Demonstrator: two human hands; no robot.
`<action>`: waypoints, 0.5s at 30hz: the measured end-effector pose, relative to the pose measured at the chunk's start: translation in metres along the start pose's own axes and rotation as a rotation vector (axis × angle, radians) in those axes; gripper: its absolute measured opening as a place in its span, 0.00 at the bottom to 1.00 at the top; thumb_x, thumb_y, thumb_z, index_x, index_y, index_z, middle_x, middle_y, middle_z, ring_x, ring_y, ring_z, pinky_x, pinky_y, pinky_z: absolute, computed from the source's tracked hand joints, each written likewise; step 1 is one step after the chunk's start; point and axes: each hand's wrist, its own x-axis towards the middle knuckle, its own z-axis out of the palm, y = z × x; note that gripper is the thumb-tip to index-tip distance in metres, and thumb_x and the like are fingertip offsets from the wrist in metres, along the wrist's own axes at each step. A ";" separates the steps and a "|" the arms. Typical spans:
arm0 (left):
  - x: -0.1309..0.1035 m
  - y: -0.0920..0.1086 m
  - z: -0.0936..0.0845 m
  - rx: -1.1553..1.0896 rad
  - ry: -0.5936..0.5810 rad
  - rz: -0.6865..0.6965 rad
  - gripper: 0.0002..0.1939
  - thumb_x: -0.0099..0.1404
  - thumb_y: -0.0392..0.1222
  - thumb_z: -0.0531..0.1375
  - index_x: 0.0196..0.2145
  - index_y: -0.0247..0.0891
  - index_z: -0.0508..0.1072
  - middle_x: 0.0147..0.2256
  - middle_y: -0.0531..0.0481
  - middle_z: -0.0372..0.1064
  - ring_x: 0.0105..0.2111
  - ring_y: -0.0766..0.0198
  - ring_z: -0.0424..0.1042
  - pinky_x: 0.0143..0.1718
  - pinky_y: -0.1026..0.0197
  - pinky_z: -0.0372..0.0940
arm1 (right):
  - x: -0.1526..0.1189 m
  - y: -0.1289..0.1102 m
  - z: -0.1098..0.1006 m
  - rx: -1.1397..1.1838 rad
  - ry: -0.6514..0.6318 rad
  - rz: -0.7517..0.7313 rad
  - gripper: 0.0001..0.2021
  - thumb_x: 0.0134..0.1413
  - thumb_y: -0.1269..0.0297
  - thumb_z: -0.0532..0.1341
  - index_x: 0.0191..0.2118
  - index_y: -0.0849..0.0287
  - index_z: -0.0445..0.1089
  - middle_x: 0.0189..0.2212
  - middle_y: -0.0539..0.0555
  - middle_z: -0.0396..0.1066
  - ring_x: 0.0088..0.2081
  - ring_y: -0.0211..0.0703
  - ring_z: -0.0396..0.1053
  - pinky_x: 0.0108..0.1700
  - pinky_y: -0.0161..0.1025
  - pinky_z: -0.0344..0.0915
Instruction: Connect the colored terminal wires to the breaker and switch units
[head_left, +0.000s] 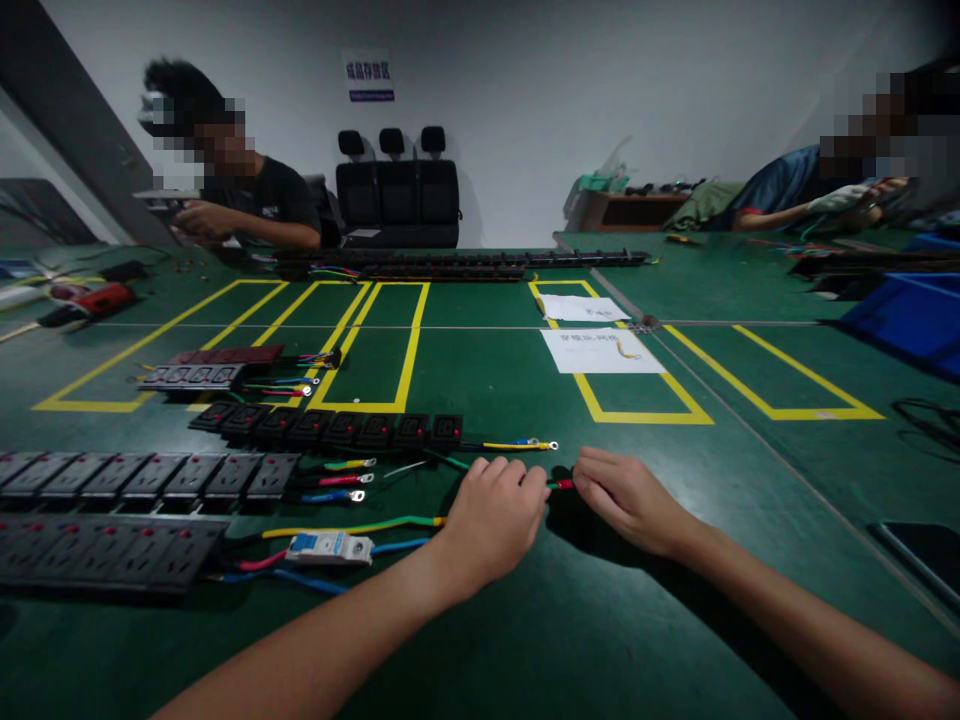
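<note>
My left hand (495, 520) is closed around a green wire (454, 462) that runs out of a black socket strip (341, 428). Just to its right, my right hand (626, 500) pinches the wire's end, where a short red sleeve (564, 485) shows between the two hands. The tip itself is hidden by my right fingers. Behind my hands, a yellow wire (506, 445) from the same strip ends in a ring terminal. Left of my left wrist lies a white circuit breaker (330, 547) with red and blue wires, beside a yellow-green wire (360, 525).
More socket strips (195, 475) lie at the left on the green table (480, 640). Paper sheets (600, 352) rest inside yellow tape outlines. A blue bin (911, 320) and a dark flat device (919, 560) are at the right. Two people work across the table.
</note>
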 end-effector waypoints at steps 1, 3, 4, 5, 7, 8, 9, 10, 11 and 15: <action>0.000 0.000 0.000 -0.002 0.003 0.000 0.07 0.76 0.39 0.52 0.42 0.38 0.70 0.39 0.46 0.72 0.38 0.55 0.71 0.38 0.54 0.62 | 0.000 0.000 0.000 0.000 -0.003 0.001 0.14 0.68 0.69 0.50 0.30 0.56 0.65 0.26 0.50 0.63 0.28 0.40 0.63 0.31 0.38 0.56; 0.000 0.000 0.000 -0.007 0.010 0.000 0.07 0.76 0.39 0.52 0.42 0.38 0.70 0.39 0.47 0.72 0.38 0.55 0.71 0.38 0.54 0.62 | 0.000 0.000 0.000 -0.006 -0.010 0.002 0.15 0.69 0.68 0.49 0.30 0.56 0.64 0.26 0.50 0.63 0.28 0.40 0.63 0.31 0.38 0.56; 0.000 0.000 0.001 -0.008 0.013 0.000 0.07 0.76 0.39 0.52 0.42 0.38 0.70 0.39 0.47 0.72 0.38 0.55 0.71 0.38 0.54 0.62 | 0.000 0.000 0.000 -0.010 -0.012 0.001 0.15 0.69 0.68 0.49 0.30 0.56 0.64 0.26 0.51 0.63 0.28 0.40 0.63 0.31 0.38 0.56; 0.000 0.000 0.001 -0.009 0.014 -0.001 0.08 0.76 0.39 0.52 0.42 0.38 0.70 0.38 0.47 0.72 0.38 0.55 0.71 0.37 0.54 0.62 | 0.000 0.000 0.000 -0.012 -0.012 0.000 0.15 0.70 0.67 0.49 0.30 0.57 0.64 0.26 0.51 0.63 0.28 0.40 0.63 0.31 0.38 0.56; 0.000 0.000 0.002 -0.010 0.015 -0.002 0.08 0.76 0.39 0.52 0.42 0.38 0.70 0.38 0.47 0.72 0.38 0.55 0.71 0.37 0.54 0.62 | 0.000 0.000 -0.001 -0.017 -0.012 -0.003 0.15 0.70 0.67 0.49 0.30 0.57 0.65 0.27 0.51 0.63 0.28 0.40 0.63 0.31 0.38 0.55; 0.000 0.000 0.002 -0.010 0.015 -0.003 0.08 0.76 0.39 0.52 0.42 0.39 0.70 0.38 0.47 0.72 0.38 0.55 0.71 0.37 0.53 0.62 | 0.000 0.000 -0.001 -0.019 -0.013 -0.003 0.15 0.70 0.67 0.49 0.30 0.57 0.64 0.26 0.51 0.63 0.28 0.40 0.63 0.31 0.38 0.55; 0.001 -0.001 0.003 -0.009 0.015 -0.004 0.08 0.76 0.39 0.52 0.42 0.39 0.70 0.38 0.47 0.72 0.38 0.55 0.70 0.37 0.53 0.62 | 0.000 0.000 -0.001 -0.020 -0.014 -0.003 0.15 0.70 0.67 0.49 0.30 0.56 0.64 0.26 0.51 0.62 0.28 0.40 0.63 0.31 0.38 0.55; 0.001 -0.001 0.003 -0.008 0.016 -0.005 0.08 0.76 0.39 0.52 0.42 0.39 0.70 0.38 0.47 0.72 0.38 0.54 0.70 0.37 0.53 0.62 | 0.000 0.000 -0.001 -0.022 -0.015 -0.004 0.15 0.70 0.67 0.49 0.30 0.56 0.64 0.26 0.50 0.62 0.28 0.40 0.63 0.31 0.38 0.55; 0.001 -0.001 0.003 -0.007 0.017 -0.004 0.08 0.76 0.39 0.52 0.42 0.39 0.70 0.38 0.47 0.72 0.38 0.54 0.70 0.37 0.53 0.62 | 0.000 0.000 -0.001 -0.023 -0.014 -0.005 0.15 0.70 0.67 0.49 0.30 0.56 0.64 0.26 0.50 0.62 0.28 0.40 0.63 0.31 0.38 0.55; 0.000 -0.001 0.002 -0.007 0.014 -0.003 0.08 0.76 0.39 0.52 0.42 0.39 0.70 0.39 0.47 0.73 0.38 0.55 0.70 0.38 0.53 0.62 | -0.001 0.001 0.000 -0.022 -0.013 -0.004 0.15 0.70 0.67 0.49 0.30 0.57 0.64 0.26 0.50 0.62 0.28 0.40 0.63 0.31 0.38 0.55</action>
